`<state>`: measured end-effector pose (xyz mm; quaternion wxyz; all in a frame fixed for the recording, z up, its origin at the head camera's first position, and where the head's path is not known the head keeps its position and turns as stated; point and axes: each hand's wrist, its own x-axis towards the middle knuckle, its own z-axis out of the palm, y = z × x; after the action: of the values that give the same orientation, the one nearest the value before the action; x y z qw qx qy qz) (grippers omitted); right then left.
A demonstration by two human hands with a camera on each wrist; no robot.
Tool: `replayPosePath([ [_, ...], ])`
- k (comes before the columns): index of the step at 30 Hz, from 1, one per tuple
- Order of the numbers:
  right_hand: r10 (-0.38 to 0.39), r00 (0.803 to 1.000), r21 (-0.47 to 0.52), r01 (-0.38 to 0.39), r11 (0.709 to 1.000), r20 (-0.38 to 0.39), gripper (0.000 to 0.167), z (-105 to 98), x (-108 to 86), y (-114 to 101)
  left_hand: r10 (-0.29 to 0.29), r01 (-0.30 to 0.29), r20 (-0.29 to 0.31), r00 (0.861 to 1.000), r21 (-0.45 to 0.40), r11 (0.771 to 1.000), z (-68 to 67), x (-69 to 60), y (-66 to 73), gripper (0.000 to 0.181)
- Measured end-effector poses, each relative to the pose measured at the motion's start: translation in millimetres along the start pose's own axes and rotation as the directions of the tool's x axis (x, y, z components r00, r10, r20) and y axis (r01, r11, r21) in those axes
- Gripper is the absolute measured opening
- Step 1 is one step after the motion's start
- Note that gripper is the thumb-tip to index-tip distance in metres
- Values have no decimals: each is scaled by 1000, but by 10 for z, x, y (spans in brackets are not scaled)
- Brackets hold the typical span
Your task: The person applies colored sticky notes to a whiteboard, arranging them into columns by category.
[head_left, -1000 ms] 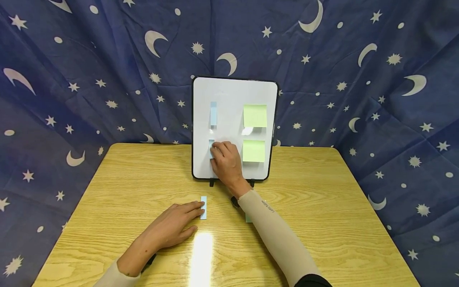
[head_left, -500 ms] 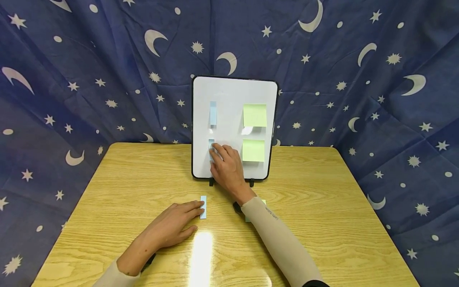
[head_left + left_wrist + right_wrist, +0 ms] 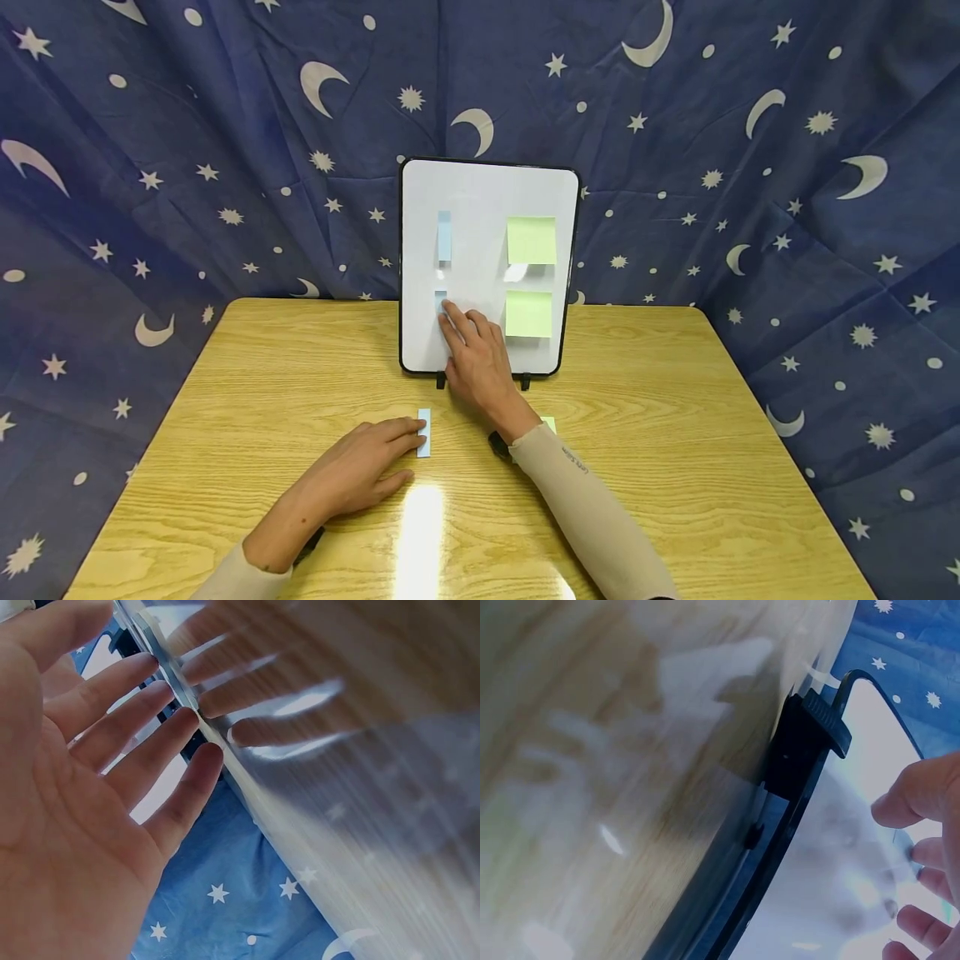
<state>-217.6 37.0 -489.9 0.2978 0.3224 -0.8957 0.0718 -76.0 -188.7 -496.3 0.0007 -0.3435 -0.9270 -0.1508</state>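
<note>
My right hand reaches up to a small whiteboard. Its fingertips press on a narrow blue sticky note at the lower left, hiding the note's lower part. In the right wrist view, the thumb stands apart from the fingers. Another blue sticky note hangs straight above on the board. My left hand lies on the table, two fingertips resting on the left edge of a third blue sticky note. In the left wrist view, that hand's fingers are spread and nearly straight.
Two light green square notes, an upper square and a lower square, are on the board's right side. Black feet prop the board on the wooden table. Another green piece shows beside my right wrist.
My right hand's curled fingers have straightened on the lower blue note, and the hand has slid slightly down and right. The left hand has stayed in place.
</note>
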Motion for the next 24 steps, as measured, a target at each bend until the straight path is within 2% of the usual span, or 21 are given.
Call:
replayPosePath([
  [4,33,998,-4,-33,999,60,73,-18,-25,-17,6,-6,-28,1000,14,1000,-22,34,-18,51],
  [8,56,995,-10,-56,998,80,74,-18,-43,-28,-3,10,-126,992,56,998,-56,103,-36,52],
  [12,62,995,-14,-61,998,76,75,-9,-56,-32,-10,35,-249,969,96,995,-90,183,-49,50],
  [15,63,995,-14,-62,998,77,74,-5,-63,-33,-16,52,-312,950,108,993,-116,233,-60,51],
  [24,57,994,-12,-56,998,95,73,14,-51,-50,-28,94,-405,914,145,985,-190,368,-144,65],
])
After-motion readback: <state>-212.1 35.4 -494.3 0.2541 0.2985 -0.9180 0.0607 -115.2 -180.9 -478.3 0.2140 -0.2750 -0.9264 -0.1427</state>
